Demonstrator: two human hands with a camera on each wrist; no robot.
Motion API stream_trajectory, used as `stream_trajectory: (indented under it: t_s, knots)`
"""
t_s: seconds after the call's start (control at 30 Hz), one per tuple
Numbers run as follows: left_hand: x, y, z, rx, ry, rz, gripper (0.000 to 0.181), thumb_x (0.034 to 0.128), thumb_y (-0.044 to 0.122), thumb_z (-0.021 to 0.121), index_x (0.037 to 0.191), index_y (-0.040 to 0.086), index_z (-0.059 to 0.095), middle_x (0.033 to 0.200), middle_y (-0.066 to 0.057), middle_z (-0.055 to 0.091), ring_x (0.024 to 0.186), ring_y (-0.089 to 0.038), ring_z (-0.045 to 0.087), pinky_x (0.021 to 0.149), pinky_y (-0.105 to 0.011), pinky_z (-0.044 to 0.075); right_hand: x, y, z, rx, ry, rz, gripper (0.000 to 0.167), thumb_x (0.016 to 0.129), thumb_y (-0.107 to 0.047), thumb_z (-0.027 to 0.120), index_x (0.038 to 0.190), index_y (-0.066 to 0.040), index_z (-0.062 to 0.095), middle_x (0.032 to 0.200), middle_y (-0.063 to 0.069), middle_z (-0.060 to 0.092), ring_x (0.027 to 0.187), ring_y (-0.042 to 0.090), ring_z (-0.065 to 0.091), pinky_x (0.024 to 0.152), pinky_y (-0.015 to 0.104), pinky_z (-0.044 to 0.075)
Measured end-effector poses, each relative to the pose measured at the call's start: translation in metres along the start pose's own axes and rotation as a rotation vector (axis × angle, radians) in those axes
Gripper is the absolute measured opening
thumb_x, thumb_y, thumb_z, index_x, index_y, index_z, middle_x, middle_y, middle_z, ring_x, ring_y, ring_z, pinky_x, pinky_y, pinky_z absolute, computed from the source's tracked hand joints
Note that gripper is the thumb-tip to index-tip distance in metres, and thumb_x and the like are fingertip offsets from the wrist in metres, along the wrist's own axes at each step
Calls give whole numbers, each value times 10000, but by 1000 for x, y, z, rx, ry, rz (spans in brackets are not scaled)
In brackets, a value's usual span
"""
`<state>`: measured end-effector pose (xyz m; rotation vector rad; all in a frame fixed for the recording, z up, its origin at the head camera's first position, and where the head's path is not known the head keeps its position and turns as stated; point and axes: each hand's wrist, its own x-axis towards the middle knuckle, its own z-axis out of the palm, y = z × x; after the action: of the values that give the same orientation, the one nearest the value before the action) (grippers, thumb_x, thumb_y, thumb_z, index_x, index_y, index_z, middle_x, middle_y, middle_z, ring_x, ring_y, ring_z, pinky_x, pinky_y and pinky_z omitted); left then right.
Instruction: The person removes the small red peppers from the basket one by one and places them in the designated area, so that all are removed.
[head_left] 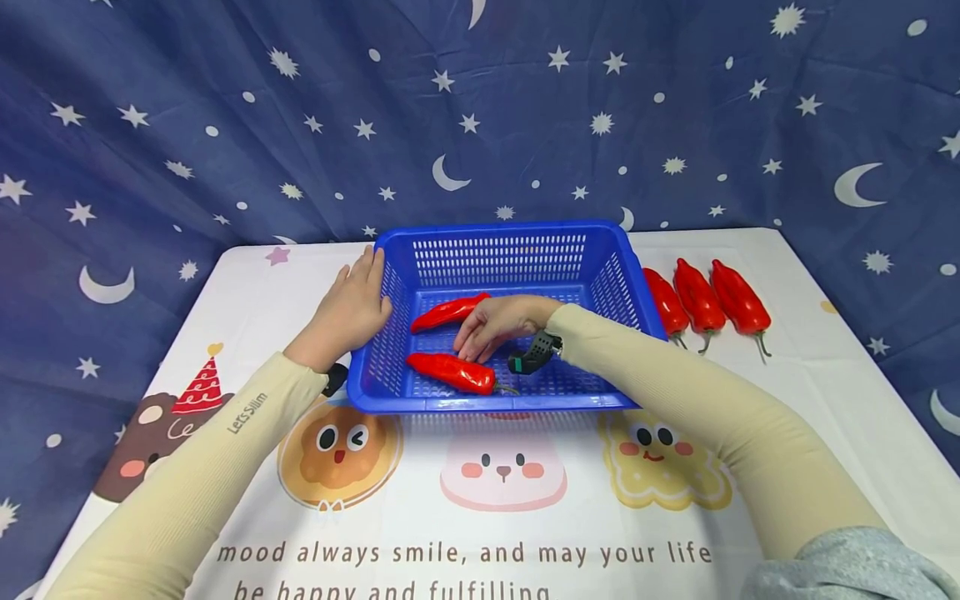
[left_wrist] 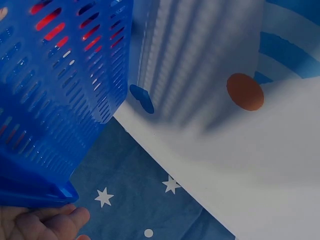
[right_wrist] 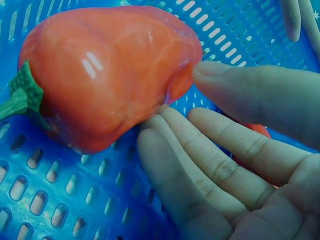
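In the head view, the left hand rests on the left rim of a blue basket, fingers fairly straight; its fingertips show by the rim in the left wrist view. The right hand is inside the basket between two red peppers. Its loosely bent fingers are beside the nearer pepper, which lies with its stem to the right. In the right wrist view, thumb and fingers stand apart at that pepper's end, not closed round it. The farther pepper lies behind, partly covered by the right hand.
Three red peppers lie on the table right of the basket: one close against its side, another in the middle, a third farthest right. A printed white cloth covers the table. A blue star-patterned curtain hangs behind.
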<state>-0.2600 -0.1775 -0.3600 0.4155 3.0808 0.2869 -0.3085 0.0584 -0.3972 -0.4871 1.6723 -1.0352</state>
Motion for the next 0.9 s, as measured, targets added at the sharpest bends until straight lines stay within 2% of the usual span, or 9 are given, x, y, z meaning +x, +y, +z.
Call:
stream_trajectory:
  t_s: [0.37,0.6,0.9]
  knots:
    - [1,0,0,-5,17,-1,670,904,167,398,1449,-129,141,1518,-321,157,1422,-430,183,1169,-546,123,0,0,2,46,-20,3,358,900,43,536,1240,146,494,897,13,697,785,93,664,880,314,543]
    - [0,0,0,-10,10,-10,668,906,169,394,1451,-123,140,1522,-313,152,1425,-426,176,1171,-544,115,1,1,6,66,-71,-2,363,907,40,521,1249,158,490,859,-6,699,764,98,658,880,318,543]
    - [0,0,1,0,8,-7,665,906,168,395,1450,-125,146,1523,-309,154,1434,-411,162,1167,-549,122,2,3,6,113,-107,23,355,941,-3,477,1266,138,490,801,-18,702,763,97,653,806,296,566]
